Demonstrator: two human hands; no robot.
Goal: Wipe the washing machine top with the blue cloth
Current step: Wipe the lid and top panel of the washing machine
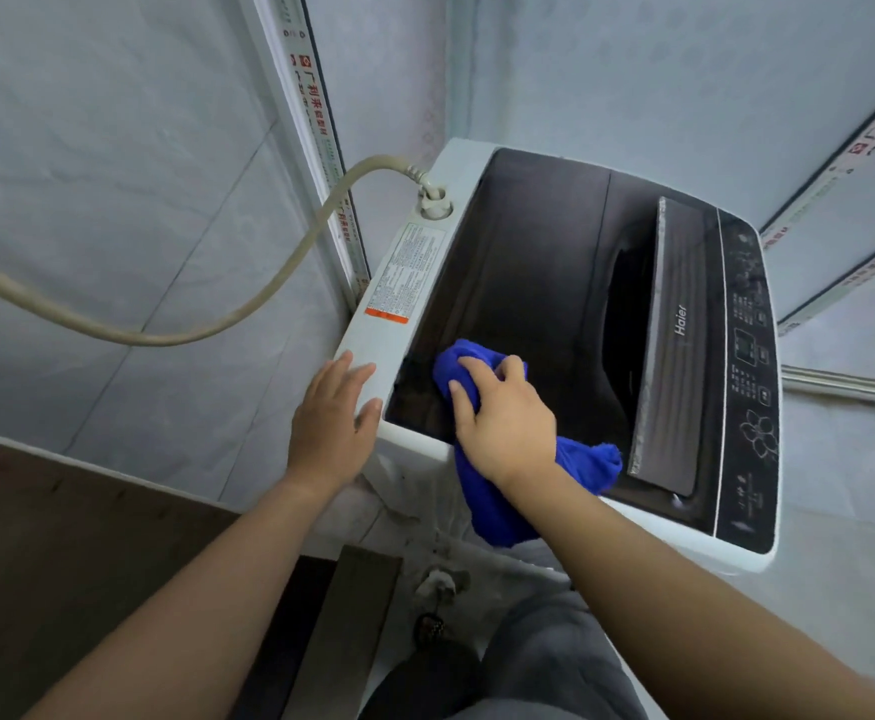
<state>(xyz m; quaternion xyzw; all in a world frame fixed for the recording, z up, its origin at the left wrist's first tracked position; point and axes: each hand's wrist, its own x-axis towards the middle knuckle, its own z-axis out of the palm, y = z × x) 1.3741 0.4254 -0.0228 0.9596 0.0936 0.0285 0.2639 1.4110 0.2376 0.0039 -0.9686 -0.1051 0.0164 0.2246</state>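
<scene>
Step in hand: wiping under way. The right hand grips the soft, bunched blue cloth, fingers curled over it. It presses the cloth on the near left corner of the glossy dark lid of the white top-loading washing machine. The cloth's loose end hangs over the near edge. The left hand lies flat with fingers straight, holding nothing, on the white plastic rim just beside the cloth.

Judgement: most of the lid lies beyond the cloth, so little seems covered yet. The next move calls for steady downward pressure and long strokes toward the far edge. After that, across to the grey-brown lid panel and the black control panel, going lightly over the buttons.

Writing:
- "Haier" in silver on the grey-brown lid panel.
- Control panel legends too small to read.
- White instruction sticker with an orange band, on the rim; text illegible.
- Red Chinese print on the white frame strip, not readable with confidence.
</scene>
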